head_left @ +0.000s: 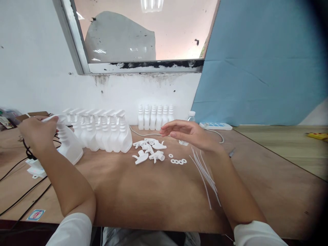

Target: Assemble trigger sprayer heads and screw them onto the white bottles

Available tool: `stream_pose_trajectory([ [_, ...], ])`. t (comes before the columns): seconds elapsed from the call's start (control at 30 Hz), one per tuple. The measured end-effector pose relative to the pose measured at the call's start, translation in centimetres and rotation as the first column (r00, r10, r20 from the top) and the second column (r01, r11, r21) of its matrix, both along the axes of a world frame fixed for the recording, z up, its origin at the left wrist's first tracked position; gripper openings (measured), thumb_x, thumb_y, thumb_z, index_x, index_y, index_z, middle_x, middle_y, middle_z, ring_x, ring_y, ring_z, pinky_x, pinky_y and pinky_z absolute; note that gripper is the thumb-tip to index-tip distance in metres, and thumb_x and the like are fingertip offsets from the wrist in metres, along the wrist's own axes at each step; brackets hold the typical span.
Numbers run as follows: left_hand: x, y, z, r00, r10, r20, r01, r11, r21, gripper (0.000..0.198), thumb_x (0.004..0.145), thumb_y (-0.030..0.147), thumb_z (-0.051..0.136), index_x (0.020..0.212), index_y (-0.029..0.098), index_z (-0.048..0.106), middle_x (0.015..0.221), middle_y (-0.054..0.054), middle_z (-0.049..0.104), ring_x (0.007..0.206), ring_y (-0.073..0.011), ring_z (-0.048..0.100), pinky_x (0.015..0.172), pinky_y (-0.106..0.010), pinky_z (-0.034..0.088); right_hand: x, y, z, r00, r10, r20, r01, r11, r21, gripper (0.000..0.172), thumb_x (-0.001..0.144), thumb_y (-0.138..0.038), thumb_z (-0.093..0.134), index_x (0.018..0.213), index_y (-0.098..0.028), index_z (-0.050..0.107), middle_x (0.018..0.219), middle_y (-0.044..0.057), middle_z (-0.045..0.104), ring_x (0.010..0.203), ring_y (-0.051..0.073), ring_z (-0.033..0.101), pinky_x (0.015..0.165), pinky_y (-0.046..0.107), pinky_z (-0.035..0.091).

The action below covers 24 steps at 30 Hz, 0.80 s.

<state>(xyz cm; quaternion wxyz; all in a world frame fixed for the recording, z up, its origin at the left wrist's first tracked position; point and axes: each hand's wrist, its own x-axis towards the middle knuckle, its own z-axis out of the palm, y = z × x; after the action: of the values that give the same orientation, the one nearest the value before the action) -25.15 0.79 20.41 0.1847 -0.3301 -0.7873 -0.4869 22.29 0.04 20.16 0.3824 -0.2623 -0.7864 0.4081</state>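
At the left, my left hand (38, 133) is closed around the top of a white spray bottle (70, 145), which stands tilted beside a row of similar spray bottles (102, 133). My right hand (188, 132) hovers above the table's middle right, fingers stretched out and holding nothing. Below and left of it lies a pile of white trigger spray heads (150, 148). Several white ring washers (178, 161) lie near them. Thin white tubes (205, 174) are spread by my right forearm, which partly covers them.
Bottles without spray heads (155, 118) line the wall. Partly behind my right hand stands a clear plastic bottle (191, 115). A power strip (215, 126) sits at the back right. Black cables (24, 193) cross the table's left side, near a small label (36, 215).
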Motion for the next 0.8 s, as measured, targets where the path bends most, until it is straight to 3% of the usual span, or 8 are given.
stream_pose_trajectory([
  [0.1,0.0,0.6,-0.4,0.989,0.127,0.071,-0.123,0.991,-0.06,0.035,0.062,0.03,0.068,0.048,0.023,0.037,0.043,0.006,0.021,0.06,-0.0208,0.042,0.086,-0.046,0.049,0.0,-0.2,0.2,1.0,0.019,0.011,-0.019,1.0,-0.006,0.026,0.086,-0.036,0.07,0.108,-0.022,0.07,0.109,0.006,0.072,0.102,0.02,0.068,0.091,0.036,0.054],
  [0.23,-0.8,1.7,-0.7,0.987,0.135,0.085,-0.132,0.99,-0.045,0.04,0.061,0.031,0.066,0.048,0.023,0.028,0.048,0.005,0.019,0.067,-0.0225,0.047,0.087,-0.048,0.048,0.0,-0.2,0.3,0.998,0.033,0.058,-0.032,0.999,-0.015,0.026,0.086,-0.036,0.07,0.107,-0.021,0.07,0.106,0.006,0.073,0.101,0.02,0.068,0.089,0.036,0.053],
  [0.37,-2.0,2.7,-1.2,0.984,0.143,0.103,-0.138,0.989,-0.056,0.028,0.063,0.032,0.069,0.051,0.019,0.047,0.046,0.005,0.024,0.067,-0.023,0.051,0.087,-0.045,0.049,0.1,0.1,0.1,0.993,0.08,0.092,-0.079,0.997,-0.02,0.03,0.086,-0.039,0.069,0.11,-0.021,0.07,0.108,0.007,0.073,0.103,0.022,0.068,0.091,0.038,0.052],
  [0.47,-1.7,3.0,-1.5,0.985,0.132,0.116,-0.133,0.991,0.001,0.02,0.068,0.029,0.07,0.078,0.013,0.072,0.049,0.005,0.032,0.069,-0.0218,0.054,0.088,-0.04,0.049,0.2,0.2,0.0,0.989,0.096,0.115,-0.094,0.995,-0.023,0.03,0.086,-0.039,0.069,0.11,-0.021,0.069,0.108,0.007,0.073,0.105,0.022,0.067,0.091,0.038,0.052],
  [0.53,-1.1,3.0,-1.7,0.986,0.129,0.108,-0.135,0.99,0.05,0.032,0.07,0.027,0.07,0.097,0.01,0.075,0.058,0.002,0.049,0.074,-0.0214,0.057,0.088,-0.037,0.049,0.3,0.1,0.1,0.987,0.097,0.13,-0.096,0.995,-0.017,0.03,0.086,-0.039,0.068,0.11,-0.021,0.07,0.108,0.007,0.072,0.105,0.022,0.067,0.091,0.038,0.051],
  [0.63,-0.4,2.8,-1.7,0.984,0.14,0.105,-0.15,0.985,0.085,0.036,0.071,0.025,0.071,0.101,0.006,0.073,0.078,-0.006,0.065,0.08,-0.0215,0.059,0.089,-0.036,0.049,0.3,0.0,0.2,0.984,0.098,0.148,-0.099,0.995,-0.007,0.03,0.086,-0.039,0.068,0.109,-0.021,0.07,0.108,0.007,0.072,0.104,0.022,0.066,0.091,0.038,0.051],
  [0.7,-0.2,2.7,-1.5,0.984,0.136,0.114,-0.146,0.985,0.09,0.029,0.069,0.025,0.071,0.092,0.007,0.072,0.073,-0.004,0.062,0.078,-0.0213,0.058,0.089,-0.038,0.049,0.3,-0.1,0.3,0.983,0.098,0.154,-0.097,0.995,-0.01,0.03,0.086,-0.039,0.068,0.109,-0.021,0.07,0.108,0.006,0.072,0.105,0.021,0.066,0.092,0.038,0.051],
  [0.8,0.0,2.5,-1.3,0.984,0.112,0.142,-0.13,0.984,0.125,0.015,0.066,0.024,0.072,0.07,0.013,0.063,0.056,0.005,0.038,0.072,-0.0205,0.054,0.09,-0.04,0.048,0.2,-0.1,0.3,0.982,0.099,0.163,-0.097,0.995,-0.021,0.03,0.086,-0.04,0.067,0.11,-0.021,0.07,0.109,0.006,0.072,0.105,0.021,0.066,0.092,0.038,0.05],
])
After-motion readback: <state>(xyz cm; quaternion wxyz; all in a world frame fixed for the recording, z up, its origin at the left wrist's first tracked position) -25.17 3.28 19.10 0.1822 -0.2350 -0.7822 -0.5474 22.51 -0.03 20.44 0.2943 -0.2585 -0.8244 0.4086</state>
